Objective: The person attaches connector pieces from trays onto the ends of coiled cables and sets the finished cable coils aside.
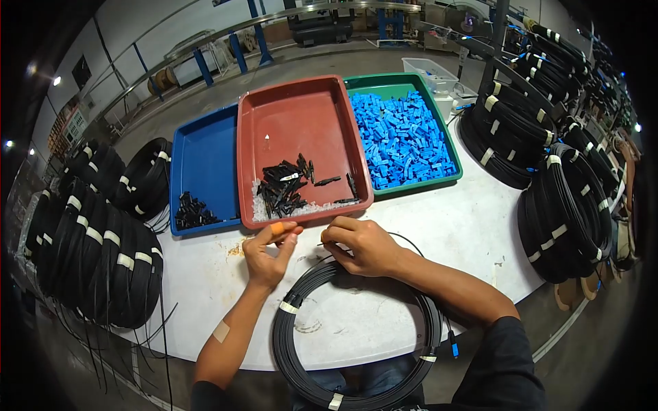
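A coil of black cable (284,335) with white tape bands lies at the table's front edge, partly over the person's lap. My right hand (363,245) is closed at the coil's top, pinching a thin dark cable end that points left. Just left of it, my left hand (271,252) has an orange wrap on a finger; its thumb and fingers are pressed together, and what they hold is too small to name. A blue connector (454,349) hangs on a cable at the coil's right side.
Behind my hands stand a red tray (301,123) with black parts, a blue tray (199,147) with black parts, and a green tray (449,154) full of blue connectors (397,137). More cable coils are piled left (103,253) and right (565,212) of the white table (480,253).
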Motion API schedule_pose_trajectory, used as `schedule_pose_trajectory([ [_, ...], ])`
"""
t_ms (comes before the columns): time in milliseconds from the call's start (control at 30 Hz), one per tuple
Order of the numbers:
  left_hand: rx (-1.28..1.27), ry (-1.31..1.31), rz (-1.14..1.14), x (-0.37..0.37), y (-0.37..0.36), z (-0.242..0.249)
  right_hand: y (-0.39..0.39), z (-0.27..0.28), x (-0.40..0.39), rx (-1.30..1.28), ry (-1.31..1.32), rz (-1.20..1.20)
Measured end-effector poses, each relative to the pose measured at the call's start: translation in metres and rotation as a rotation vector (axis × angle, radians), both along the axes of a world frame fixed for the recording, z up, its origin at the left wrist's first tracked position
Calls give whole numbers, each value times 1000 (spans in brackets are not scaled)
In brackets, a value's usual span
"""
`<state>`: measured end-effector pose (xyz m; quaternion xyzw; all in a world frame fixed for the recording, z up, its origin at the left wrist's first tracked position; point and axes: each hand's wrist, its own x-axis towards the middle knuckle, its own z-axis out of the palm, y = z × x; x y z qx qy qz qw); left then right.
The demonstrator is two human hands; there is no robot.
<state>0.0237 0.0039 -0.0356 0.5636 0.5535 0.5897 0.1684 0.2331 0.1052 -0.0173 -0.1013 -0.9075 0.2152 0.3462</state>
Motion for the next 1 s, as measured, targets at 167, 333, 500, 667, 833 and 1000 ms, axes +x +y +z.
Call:
schedule_pose_trajectory([
  [167, -53, 273, -44, -16, 22, 29, 0, 0, 0, 34, 11, 21],
  [333, 47, 711, -69, -29, 71, 57, 1, -2, -2, 24, -14, 32],
  [500, -73, 848, -99, -40, 122, 59, 1, 2, -1, -33, -32, 55],
  [667, -166, 846, -9, -33, 146, 56, 1, 5, -1, -103, -85, 55],
  [833, -308, 855, 263, -20, 163, 50, 0, 6, -2, -43, -106, 62],
  [1000, -226, 896, 260, -20, 163, 45, 0, 5, -2, -38, -127, 48],
])
